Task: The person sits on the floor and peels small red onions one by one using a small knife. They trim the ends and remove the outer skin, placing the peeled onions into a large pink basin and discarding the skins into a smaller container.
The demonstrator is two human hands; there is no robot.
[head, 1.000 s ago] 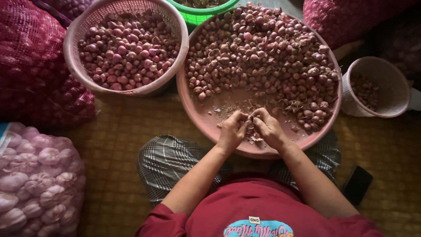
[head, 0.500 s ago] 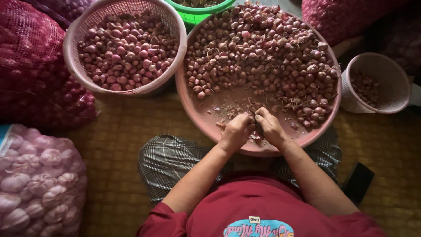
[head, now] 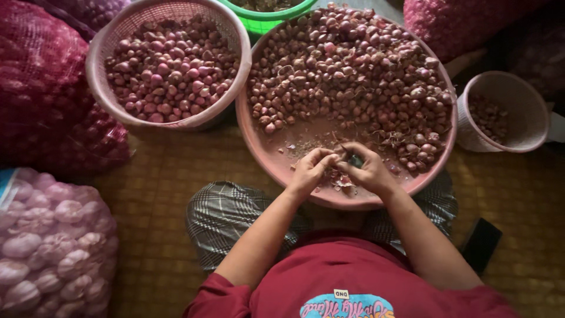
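Observation:
A wide pink basin [head: 268, 168] rests against my knees, heaped with small reddish shallots [head: 353, 70] at its far side and scattered skins near me. My left hand [head: 310, 171] and my right hand [head: 368, 169] meet over the basin's near edge, fingers pinched together on one small shallot [head: 340, 174]. A dark small tool, perhaps a blade [head: 355, 159], shows at my right fingertips. Loose peel lies just under both hands.
A pink mesh basket [head: 97, 76] of cleaner shallots stands at the far left, a green basket [head: 265, 23] behind it, a small pink basket [head: 532, 138] at the right. Red net sacks [head: 41, 100] and a garlic sack [head: 47, 247] flank the woven mat. A dark phone-like slab [head: 481, 244] lies at the right.
Both hands stayed together over the basin's near edge, with only small finger movements on the shallot. The view shifted slightly.

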